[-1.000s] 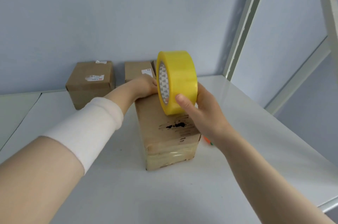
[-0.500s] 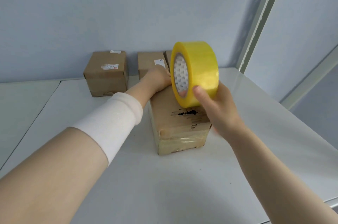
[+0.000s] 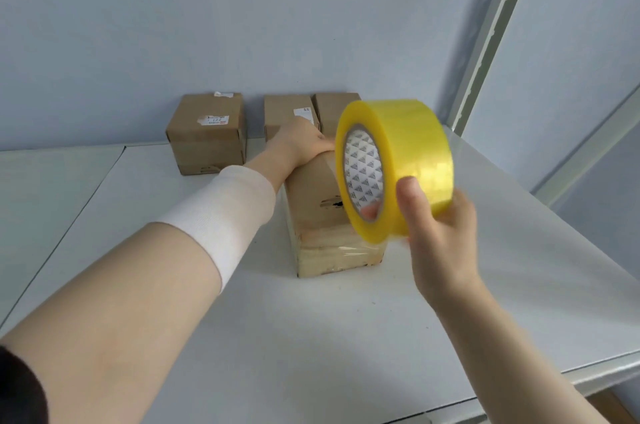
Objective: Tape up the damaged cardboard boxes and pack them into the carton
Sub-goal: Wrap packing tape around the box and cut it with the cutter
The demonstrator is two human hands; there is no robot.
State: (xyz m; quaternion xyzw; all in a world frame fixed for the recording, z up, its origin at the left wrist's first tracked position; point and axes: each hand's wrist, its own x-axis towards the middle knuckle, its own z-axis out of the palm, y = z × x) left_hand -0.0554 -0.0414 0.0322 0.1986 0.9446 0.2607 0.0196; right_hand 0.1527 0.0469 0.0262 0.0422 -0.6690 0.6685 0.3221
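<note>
The right hand (image 3: 440,240) is gripping the yellow tape roll (image 3: 408,153), thumb on its outer face, holding it above the damaged box (image 3: 311,202). The left hand (image 3: 298,145) is pressing on the box's far end, but I cannot tell its grip because the fingers are hidden. The box is sitting mid-worktop (image 3: 311,337); I'd be pulling the strip taut and low.

3 boxes (image 3: 207,133) line the wall (image 3: 242,25); table (image 3: 311,337) front open.
</note>
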